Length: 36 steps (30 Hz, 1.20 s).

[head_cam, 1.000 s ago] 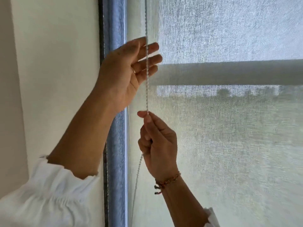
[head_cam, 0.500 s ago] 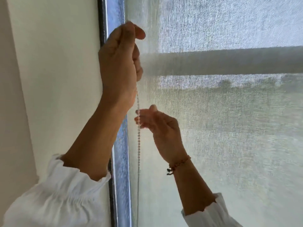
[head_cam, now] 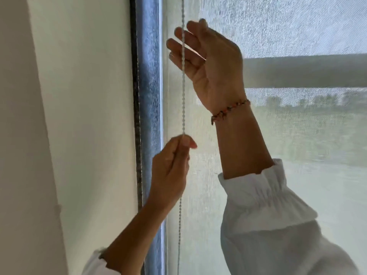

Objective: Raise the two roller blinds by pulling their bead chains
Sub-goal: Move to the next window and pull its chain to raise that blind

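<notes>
A white bead chain (head_cam: 183,92) hangs straight down in front of the pale translucent roller blind (head_cam: 297,175). My left hand (head_cam: 170,171) is low and pinches the chain between thumb and fingers. My right hand (head_cam: 210,62), with a beaded bracelet at the wrist, is raised higher up; its fingers are spread apart behind the chain and do not close on it. A dark horizontal bar (head_cam: 305,70) shows through the fabric to the right of that hand. Only one blind is in view.
A blue-grey window frame (head_cam: 149,96) runs vertically just left of the chain. A plain cream wall (head_cam: 79,116) fills the left side. White gathered sleeves cover both forearms at the bottom.
My left hand has come down from the top with the chain in its grip. My right hand has risen from below to above the left and opened its fingers. The dark bar sits lower in view.
</notes>
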Available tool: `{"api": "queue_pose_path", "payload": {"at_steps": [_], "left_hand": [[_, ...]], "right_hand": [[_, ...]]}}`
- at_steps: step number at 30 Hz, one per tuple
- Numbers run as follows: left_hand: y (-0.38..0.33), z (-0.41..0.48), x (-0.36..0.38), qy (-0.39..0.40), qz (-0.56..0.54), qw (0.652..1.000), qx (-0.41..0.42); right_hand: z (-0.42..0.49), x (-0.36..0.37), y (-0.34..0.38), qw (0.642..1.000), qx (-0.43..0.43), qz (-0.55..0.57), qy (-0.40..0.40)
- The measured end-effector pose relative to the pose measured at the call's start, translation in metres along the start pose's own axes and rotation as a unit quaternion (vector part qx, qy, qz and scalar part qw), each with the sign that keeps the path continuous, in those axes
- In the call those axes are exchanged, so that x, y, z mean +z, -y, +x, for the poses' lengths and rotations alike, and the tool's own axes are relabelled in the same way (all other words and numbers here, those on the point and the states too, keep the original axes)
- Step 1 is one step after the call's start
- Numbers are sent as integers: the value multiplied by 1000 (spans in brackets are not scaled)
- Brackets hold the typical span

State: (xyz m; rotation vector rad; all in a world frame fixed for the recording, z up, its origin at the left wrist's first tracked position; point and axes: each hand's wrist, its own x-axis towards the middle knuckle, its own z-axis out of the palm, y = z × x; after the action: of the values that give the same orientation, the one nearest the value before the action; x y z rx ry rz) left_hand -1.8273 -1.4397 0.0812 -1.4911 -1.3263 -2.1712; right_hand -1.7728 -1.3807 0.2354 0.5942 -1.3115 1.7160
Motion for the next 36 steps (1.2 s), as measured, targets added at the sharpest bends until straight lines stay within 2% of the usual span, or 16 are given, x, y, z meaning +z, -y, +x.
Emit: {"api": "queue_pose_path", "payload": {"at_steps": [6, 9, 11, 14, 19, 24, 30, 36], "left_hand": [[15, -10, -10, 0, 33, 999, -10], [15, -7, -10, 8, 67, 998, 0], [14, -3, -12, 24, 26, 999, -25], [8, 7, -20, 58, -95, 990, -89], [-22, 35, -17, 63, -141, 979, -135], [-60, 71, -7, 37, -184, 979, -73], [-84, 98, -4, 73, -190, 978, -38], [-93, 104, -2, 58, -166, 981, -77]], "right_hand": [[5, 14, -7, 999, 25, -38, -25], [5, 17, -11, 1000, 13, 9, -27], [2, 18, -9, 999, -10, 37, -18], [-2, 18, -4, 997, -35, 68, -14], [-15, 19, -12, 997, -46, 61, -17], [-42, 9, -40, 997, -18, 74, -22], [-71, -11, -57, 997, 4, 69, -29], [-95, -25, -78, 998, 49, 43, -15]]}}
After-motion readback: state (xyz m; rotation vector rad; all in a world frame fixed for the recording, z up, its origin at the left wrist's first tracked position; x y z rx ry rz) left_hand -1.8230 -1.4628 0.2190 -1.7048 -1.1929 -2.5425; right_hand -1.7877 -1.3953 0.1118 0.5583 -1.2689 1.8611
